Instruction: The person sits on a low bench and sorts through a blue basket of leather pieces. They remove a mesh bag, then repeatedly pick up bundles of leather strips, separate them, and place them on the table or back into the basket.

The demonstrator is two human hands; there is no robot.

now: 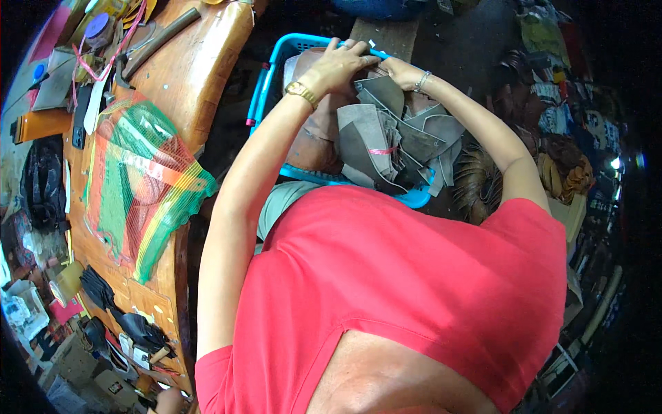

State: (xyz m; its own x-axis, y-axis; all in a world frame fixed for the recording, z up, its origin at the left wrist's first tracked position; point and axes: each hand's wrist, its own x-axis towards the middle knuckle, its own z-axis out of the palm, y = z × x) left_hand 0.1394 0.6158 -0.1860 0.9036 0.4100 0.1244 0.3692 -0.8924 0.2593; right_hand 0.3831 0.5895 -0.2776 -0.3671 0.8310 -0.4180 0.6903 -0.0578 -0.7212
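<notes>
A blue plastic basket (292, 40) holds brown leather pieces (314, 148) on its left and a loose heap of grey cut leather pieces (424, 141) on its right. One grey bundle has a pink band (381, 150) round it. My left hand (340, 67), with a gold watch at the wrist, lies over the brown pieces near the far rim, its fingers stretched and slightly apart. Close beside it, my right hand (401, 73), wearing a bracelet, is curled at the far edge of the grey heap. Its fingertips are hidden, so what it grips does not show.
On the left stands a wooden bench (214, 65) bearing a striped mesh bag (145, 172), a hammer-like wooden handle (162, 41) and scattered tools. Brown curled strips (476, 183) lie right of the basket. More piled goods line the right side.
</notes>
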